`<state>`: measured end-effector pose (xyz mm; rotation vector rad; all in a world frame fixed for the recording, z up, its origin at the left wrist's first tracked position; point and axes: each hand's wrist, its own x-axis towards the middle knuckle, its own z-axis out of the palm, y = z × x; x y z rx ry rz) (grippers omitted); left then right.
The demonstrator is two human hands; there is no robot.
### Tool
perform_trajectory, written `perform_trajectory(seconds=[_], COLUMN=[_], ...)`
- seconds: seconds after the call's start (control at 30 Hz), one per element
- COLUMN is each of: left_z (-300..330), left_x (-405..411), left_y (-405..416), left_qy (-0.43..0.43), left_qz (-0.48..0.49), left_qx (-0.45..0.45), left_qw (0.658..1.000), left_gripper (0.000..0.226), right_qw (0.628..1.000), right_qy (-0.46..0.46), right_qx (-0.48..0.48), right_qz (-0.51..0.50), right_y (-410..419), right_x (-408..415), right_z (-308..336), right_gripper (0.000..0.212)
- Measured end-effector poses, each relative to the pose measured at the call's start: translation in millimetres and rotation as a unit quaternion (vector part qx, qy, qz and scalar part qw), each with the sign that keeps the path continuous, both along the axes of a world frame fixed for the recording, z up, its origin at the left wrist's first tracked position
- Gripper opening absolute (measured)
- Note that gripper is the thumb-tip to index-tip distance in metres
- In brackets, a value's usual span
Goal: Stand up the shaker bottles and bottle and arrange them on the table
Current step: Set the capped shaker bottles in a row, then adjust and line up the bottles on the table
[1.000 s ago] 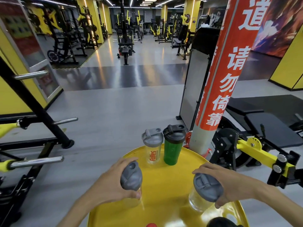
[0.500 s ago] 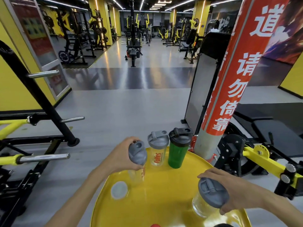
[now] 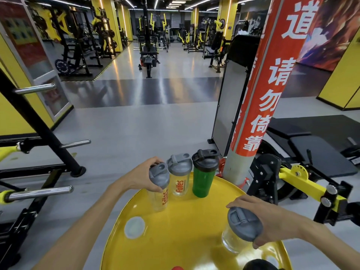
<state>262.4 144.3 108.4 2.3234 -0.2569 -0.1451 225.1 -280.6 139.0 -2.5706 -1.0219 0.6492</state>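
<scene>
The middle of the yellow worktop [image 3: 194, 221] lies bare, giving the hands open passage between the far row and the near edge. Along the far rim three upright shakers block the way: one under the left hand [image 3: 144, 176], a second clear shaker [image 3: 178, 177] just beside it, then the green bottle [image 3: 203, 176]. The right hand [image 3: 272, 219] and its shaker [image 3: 241, 228] fill the near right. A red-banded post [image 3: 259, 114] stands just beyond the right rim.

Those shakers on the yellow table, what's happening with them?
A person is lining them up. The left hand holds a clear shaker beside two already standing at the far edge, a clear one and a green one. The right hand grips another shaker by its lid, nearer on the table.
</scene>
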Motion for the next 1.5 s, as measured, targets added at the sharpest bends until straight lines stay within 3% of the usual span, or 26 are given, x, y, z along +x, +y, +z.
perform_trajectory(seconds=[0.37,1.0,1.17,1.5], left_z=[1.8,-0.7,2.6,48.4], left_x=[9.4,15.8,8.2,-54.3], left_y=[9.1,12.2,13.3,5.9], left_qy=[-0.007,-0.016,-0.005,-0.131], left_qz=[-0.023,-0.026,-0.013,0.039], left_qx=[0.063,0.065,0.058,0.033], left_qw=[0.998,0.997,0.998,0.99], left_gripper=[0.096,0.095,0.112,0.1], right_qw=[1.0,0.999,0.998,0.999], right_qy=[-0.012,-0.029,-0.043,-0.044], right_qx=[0.013,0.027,0.032,0.012], right_qz=[-0.001,-0.02,-0.016,-0.004], right_y=[1.9,22.4,51.2,80.5], right_x=[2.4,25.5,51.8,80.0], right_z=[-0.1,17.3,21.8,6.0], right_gripper=[0.093,0.088,0.089,0.091])
